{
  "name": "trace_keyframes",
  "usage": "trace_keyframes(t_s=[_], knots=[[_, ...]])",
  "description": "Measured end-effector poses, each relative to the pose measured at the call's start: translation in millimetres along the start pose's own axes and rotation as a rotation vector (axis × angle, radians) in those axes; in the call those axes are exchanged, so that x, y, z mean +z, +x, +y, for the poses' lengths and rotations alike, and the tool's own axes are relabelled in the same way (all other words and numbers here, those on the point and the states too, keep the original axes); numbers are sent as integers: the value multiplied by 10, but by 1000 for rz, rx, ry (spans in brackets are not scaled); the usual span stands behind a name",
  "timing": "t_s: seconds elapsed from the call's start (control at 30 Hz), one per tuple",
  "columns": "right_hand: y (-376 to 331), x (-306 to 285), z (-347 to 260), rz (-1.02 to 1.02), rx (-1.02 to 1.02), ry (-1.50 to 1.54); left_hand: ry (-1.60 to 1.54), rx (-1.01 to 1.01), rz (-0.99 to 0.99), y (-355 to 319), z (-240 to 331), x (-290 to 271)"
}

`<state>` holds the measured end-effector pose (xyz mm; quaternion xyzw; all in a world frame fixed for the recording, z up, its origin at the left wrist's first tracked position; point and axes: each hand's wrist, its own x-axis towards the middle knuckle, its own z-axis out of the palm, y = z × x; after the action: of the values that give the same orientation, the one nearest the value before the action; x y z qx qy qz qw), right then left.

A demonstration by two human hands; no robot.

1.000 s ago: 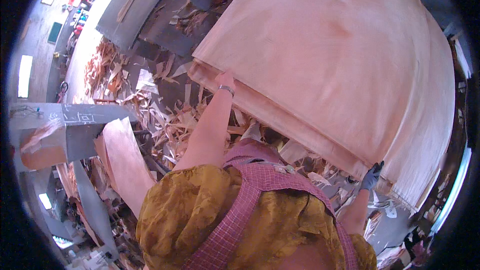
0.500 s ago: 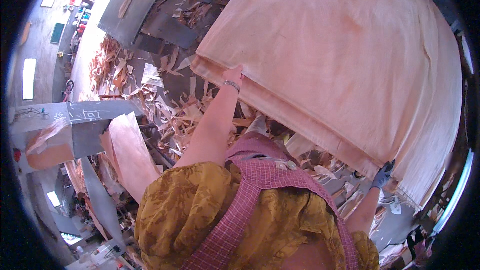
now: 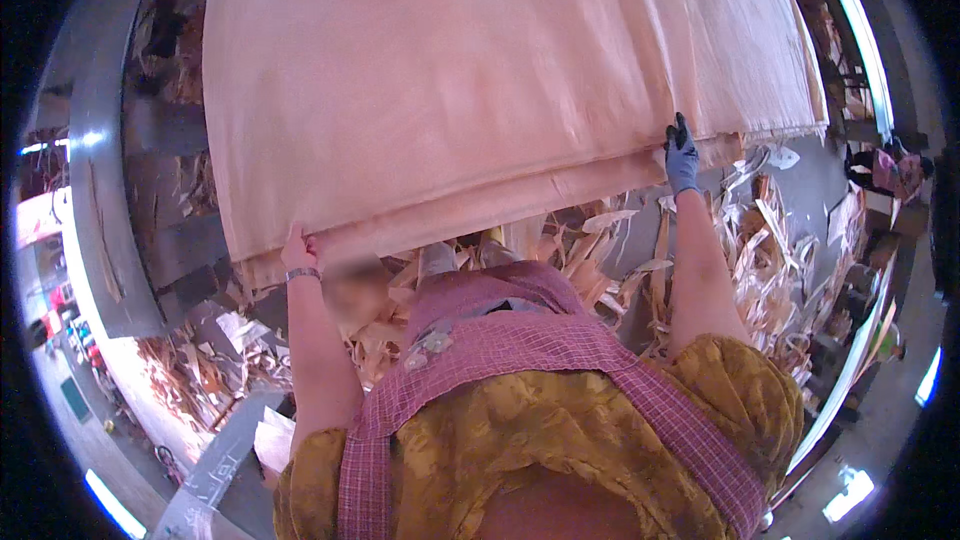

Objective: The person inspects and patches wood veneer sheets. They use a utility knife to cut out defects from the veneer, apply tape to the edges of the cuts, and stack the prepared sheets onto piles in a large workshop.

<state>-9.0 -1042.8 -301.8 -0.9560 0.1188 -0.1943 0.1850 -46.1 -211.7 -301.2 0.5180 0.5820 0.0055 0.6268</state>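
Note:
A broad stack of thin pinkish wood veneer sheets (image 3: 450,70) spreads out in front of me, its layered near edge facing my body. My left hand (image 3: 300,248), bare with a metal band at the wrist, is closed on the edge of the top veneer sheet near the left corner. Farther right, my right hand (image 3: 682,155) wears a grey-blue glove with dark fingertips. Its fingers pinch the same near edge, beside a lengthwise fold in the sheet. Below the top sheet's edge, a lower layer (image 3: 480,212) sticks out toward me.
Torn veneer scraps (image 3: 770,260) litter the floor around my feet and to the right. A long grey metal beam (image 3: 100,210) runs along the left side. Another grey beam with chalk marks (image 3: 215,465) lies at lower left. Boxes (image 3: 895,210) stand at the right.
My view has turned, so the stack now lies more squarely before me and farther left in the picture. Both hands remain on its near edge.

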Motion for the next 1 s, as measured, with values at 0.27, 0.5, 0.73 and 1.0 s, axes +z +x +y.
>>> trace_keyframes(t_s=[0.27,0.5,0.73,1.0], knots=[[-39,-88,-253,-125,264,179,124,-58,29,146,78,-55],[-139,-108,-219,-101,118,93,120,16,-253,752,-156,-392],[-170,-564,-809,-101,559,-46,1082,1208,524,-764,-108,301],[-1477,-1213,348,42,647,-27,1457,1098,-80,-1656,-36,879]])
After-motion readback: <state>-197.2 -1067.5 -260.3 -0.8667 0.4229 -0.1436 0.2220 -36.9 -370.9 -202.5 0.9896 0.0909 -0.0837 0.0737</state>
